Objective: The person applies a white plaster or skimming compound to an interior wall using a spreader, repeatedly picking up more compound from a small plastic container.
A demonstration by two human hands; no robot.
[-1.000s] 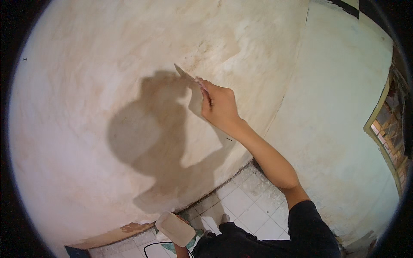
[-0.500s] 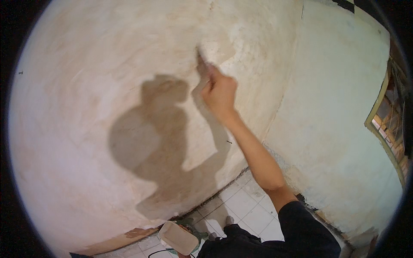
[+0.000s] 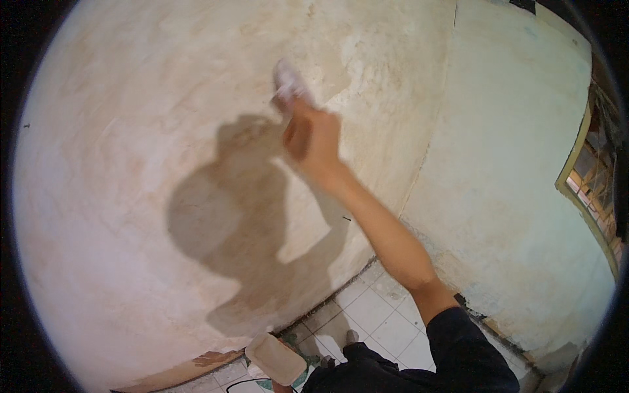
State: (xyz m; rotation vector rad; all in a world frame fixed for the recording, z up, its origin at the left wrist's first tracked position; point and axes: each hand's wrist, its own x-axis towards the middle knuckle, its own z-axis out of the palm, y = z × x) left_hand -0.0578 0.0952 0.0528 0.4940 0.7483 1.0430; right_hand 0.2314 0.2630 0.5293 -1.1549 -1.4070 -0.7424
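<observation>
My right hand (image 3: pixel 316 141) is closed around a putty knife (image 3: pixel 288 80), its blade blurred and smeared with whitish paste. The blade is at a beige, patchily coated wall (image 3: pixel 131 164); I cannot tell whether it touches. Low in the picture, a shallow beige rectangular tub (image 3: pixel 276 359) is held up close to my body. Only a bit of my left hand (image 3: pixel 282 388) shows at the tub's lower edge, gripping it, with most fingers hidden. A dark shadow of my head and arm falls across the wall.
A pale green wall (image 3: pixel 504 164) meets the beige one at a corner on the right, with a yellow-framed opening (image 3: pixel 569 177) beyond. White floor tiles (image 3: pixel 377 311) lie below. Small nails (image 3: pixel 346 218) stick out of the wall. A black cable (image 3: pixel 239 385) curves near the tub.
My right hand has moved a little to the left, and the putty knife has turned from edge-on to show its whitish face. The tub has shifted slightly.
</observation>
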